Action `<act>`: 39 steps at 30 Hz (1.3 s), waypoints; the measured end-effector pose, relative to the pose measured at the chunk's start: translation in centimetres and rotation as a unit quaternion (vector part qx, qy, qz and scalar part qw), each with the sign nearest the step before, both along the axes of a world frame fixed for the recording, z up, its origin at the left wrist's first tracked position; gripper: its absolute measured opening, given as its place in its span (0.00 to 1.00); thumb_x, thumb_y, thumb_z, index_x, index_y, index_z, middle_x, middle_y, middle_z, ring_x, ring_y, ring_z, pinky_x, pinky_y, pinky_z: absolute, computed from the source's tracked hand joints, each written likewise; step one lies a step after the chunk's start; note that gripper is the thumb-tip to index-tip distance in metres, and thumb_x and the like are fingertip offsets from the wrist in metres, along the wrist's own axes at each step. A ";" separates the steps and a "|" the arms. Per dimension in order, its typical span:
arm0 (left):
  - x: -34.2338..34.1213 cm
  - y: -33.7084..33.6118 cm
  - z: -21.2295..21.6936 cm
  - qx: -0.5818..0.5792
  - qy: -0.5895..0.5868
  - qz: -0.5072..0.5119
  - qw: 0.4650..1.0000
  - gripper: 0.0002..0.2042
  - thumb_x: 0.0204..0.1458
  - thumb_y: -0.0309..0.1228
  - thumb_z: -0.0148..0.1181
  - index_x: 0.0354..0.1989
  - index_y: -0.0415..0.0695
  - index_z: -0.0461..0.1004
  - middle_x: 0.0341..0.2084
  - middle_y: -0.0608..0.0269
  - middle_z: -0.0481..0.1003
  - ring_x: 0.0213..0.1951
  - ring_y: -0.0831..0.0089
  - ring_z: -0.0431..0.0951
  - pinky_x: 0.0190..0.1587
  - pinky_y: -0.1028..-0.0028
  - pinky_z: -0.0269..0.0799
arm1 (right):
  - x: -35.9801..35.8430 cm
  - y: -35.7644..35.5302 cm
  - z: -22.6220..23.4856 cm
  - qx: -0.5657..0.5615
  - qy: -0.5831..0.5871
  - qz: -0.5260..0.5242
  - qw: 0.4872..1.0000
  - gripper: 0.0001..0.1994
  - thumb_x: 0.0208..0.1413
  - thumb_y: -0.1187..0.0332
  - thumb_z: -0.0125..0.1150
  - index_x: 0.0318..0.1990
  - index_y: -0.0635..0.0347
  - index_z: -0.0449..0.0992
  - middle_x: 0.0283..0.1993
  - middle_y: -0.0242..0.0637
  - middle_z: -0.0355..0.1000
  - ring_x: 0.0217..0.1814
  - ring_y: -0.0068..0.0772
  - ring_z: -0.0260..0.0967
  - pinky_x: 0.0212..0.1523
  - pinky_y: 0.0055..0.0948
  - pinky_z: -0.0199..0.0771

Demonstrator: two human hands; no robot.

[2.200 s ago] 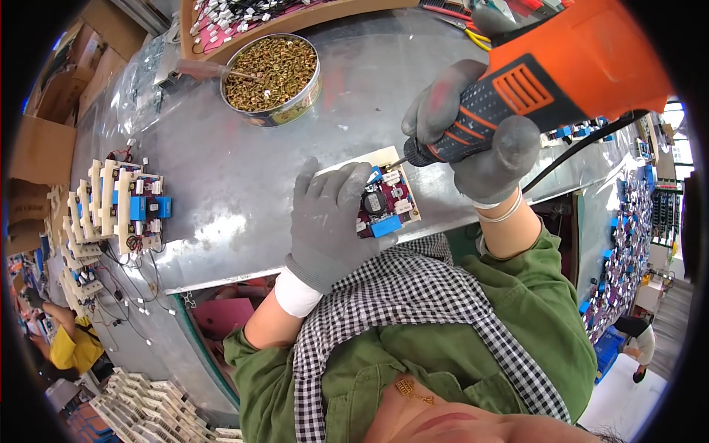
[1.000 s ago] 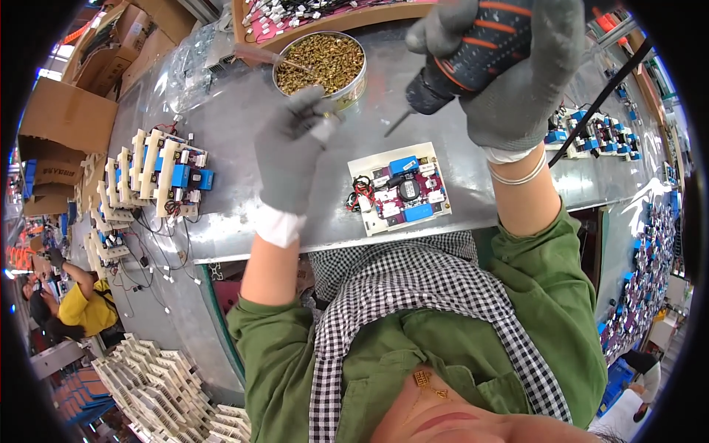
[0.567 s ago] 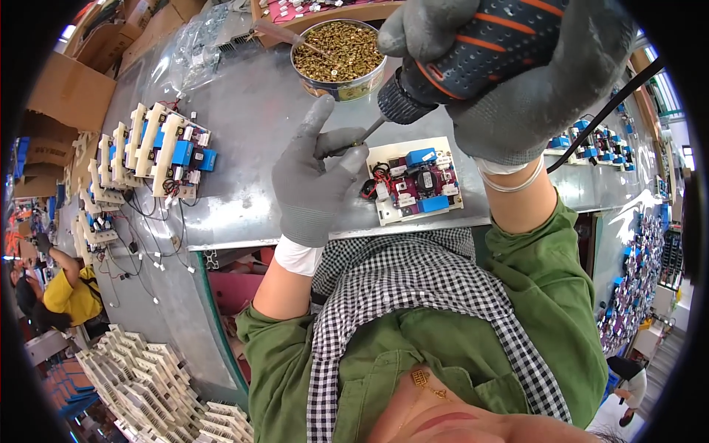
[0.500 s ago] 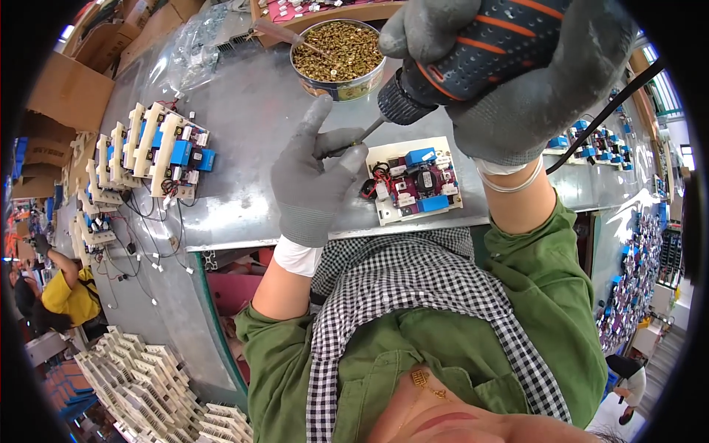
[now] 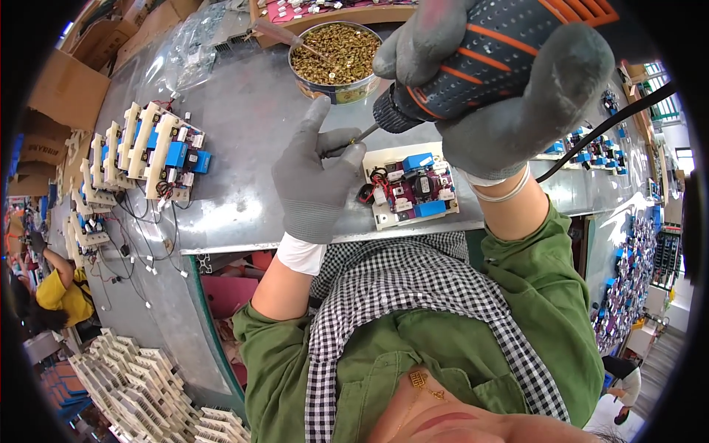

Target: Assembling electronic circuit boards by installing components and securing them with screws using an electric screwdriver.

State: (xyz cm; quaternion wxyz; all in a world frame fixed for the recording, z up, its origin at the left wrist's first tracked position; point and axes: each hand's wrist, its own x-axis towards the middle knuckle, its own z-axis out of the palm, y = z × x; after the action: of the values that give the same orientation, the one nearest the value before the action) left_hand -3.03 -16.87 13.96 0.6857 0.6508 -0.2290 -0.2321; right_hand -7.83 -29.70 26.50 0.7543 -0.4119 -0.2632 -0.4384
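In gloved fingers, my right hand [image 5: 502, 129] grips a black and orange electric screwdriver [image 5: 484, 63], its bit [image 5: 368, 132] slanting down to the left. My left hand [image 5: 314, 181], also gloved, pinches a small brass-coloured screw [image 5: 354, 140] at the bit's tip; its index finger points up and away. Just right of that hand, below the driver, lies a white plastic base [image 5: 384, 220] carrying a purple circuit board [image 5: 404, 193] with blue blocks and red and black wires. The screw is held above and left of this base, apart from it.
A round tin [image 5: 341, 92] full of brass-coloured screws stands at the back, a screwdriver [image 5: 277, 31] resting in it. Assembled boards [image 5: 151, 151] with trailing wires stand at left. More boards [image 5: 591, 151] lie at right. A power cord [image 5: 605, 133] runs from the driver's side.
The electric screwdriver and my right hand have shifted slightly left and down. My left hand keeps its pinch at the bit's tip. The base on the table looks unmoved.
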 end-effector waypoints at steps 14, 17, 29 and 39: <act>-0.2 -0.5 0.1 -0.005 -0.035 0.011 0.999 0.34 0.51 0.18 0.63 0.70 0.36 0.63 0.38 0.51 0.83 0.26 0.81 0.79 0.28 0.79 0.74 | 0.2 -1.4 -0.4 -0.043 0.030 -0.022 0.998 0.43 0.62 0.31 0.46 0.59 0.70 0.58 0.24 0.37 0.71 0.20 0.30 0.69 0.26 0.35 0.78; -0.1 -0.3 0.3 -0.012 0.013 0.000 1.000 0.34 0.52 0.18 0.63 0.71 0.35 0.61 0.40 0.48 0.82 0.27 0.81 0.79 0.29 0.80 0.74 | 0.1 -1.3 -0.6 -0.049 0.035 -0.024 0.998 0.42 0.61 0.31 0.46 0.58 0.69 0.58 0.24 0.37 0.71 0.20 0.31 0.69 0.26 0.35 0.78; -0.3 -0.4 -0.6 -0.012 -0.025 0.000 1.000 0.36 0.53 0.18 0.63 0.72 0.36 0.59 0.42 0.49 0.82 0.33 0.79 0.81 0.33 0.79 0.77 | -0.3 -1.6 -0.9 -0.086 0.057 -0.040 0.994 0.41 0.61 0.30 0.46 0.54 0.67 0.61 0.25 0.36 0.70 0.21 0.31 0.68 0.27 0.36 0.77; -0.1 -0.4 -0.7 -0.037 -0.034 0.002 0.999 0.35 0.53 0.18 0.61 0.72 0.36 0.59 0.40 0.51 0.81 0.31 0.78 0.81 0.32 0.78 0.77 | -1.0 -2.5 -0.9 -0.118 0.074 -0.052 0.989 0.39 0.60 0.29 0.46 0.51 0.66 0.63 0.26 0.36 0.70 0.21 0.31 0.68 0.28 0.37 0.77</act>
State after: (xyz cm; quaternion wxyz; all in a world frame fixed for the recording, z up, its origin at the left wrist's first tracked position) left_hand -3.11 -17.23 13.28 0.7015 0.6331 -0.2592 -0.1997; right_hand -8.87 -32.20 25.59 0.6941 -0.5425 -0.2349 -0.4107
